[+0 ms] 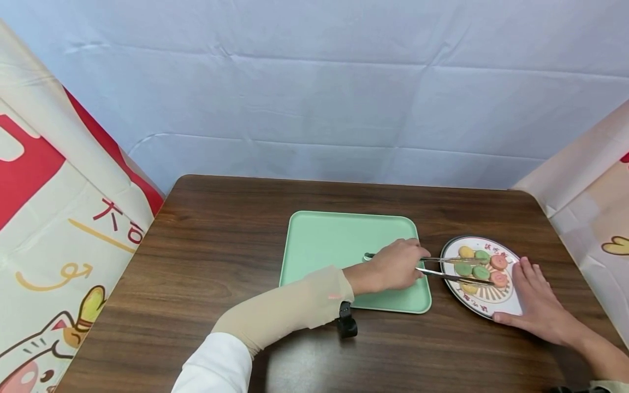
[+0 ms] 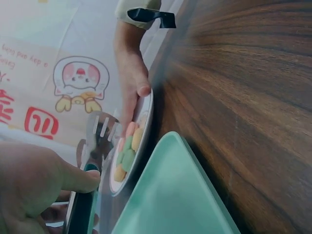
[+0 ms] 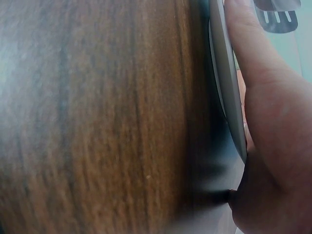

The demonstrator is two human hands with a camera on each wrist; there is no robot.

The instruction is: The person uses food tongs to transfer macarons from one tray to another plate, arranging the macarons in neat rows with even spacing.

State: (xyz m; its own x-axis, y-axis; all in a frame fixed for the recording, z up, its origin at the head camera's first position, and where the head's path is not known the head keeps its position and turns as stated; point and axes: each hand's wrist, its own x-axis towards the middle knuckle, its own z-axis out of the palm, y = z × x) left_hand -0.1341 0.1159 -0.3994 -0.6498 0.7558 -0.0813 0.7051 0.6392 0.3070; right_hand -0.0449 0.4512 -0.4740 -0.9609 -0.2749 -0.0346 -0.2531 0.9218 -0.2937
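Note:
My left hand (image 1: pixel 400 266) grips metal tongs (image 1: pixel 454 277) with a green handle, its arm reaching across the green tray. The tongs' two arms stand apart over the plate (image 1: pixel 511 305), which has red lettering along its rim. Several small round cookies, such as a green cookie (image 1: pixel 463 269), a pink cookie (image 1: pixel 499 280) and a yellow cookie (image 1: pixel 466 251), lie on the plate. In the left wrist view the tongs' slotted end (image 2: pixel 101 131) hangs beside the cookies. My right hand (image 1: pixel 540 305), fingers straight and thumb spread, rests at the plate's right rim.
A light green rectangular tray (image 1: pixel 334 234) lies on the dark wooden table (image 1: pixel 221 245), just left of the plate. Pale cloth (image 1: pixel 314 93) hangs behind the table, and printed cloths (image 1: pixel 64 218) hang at both sides.

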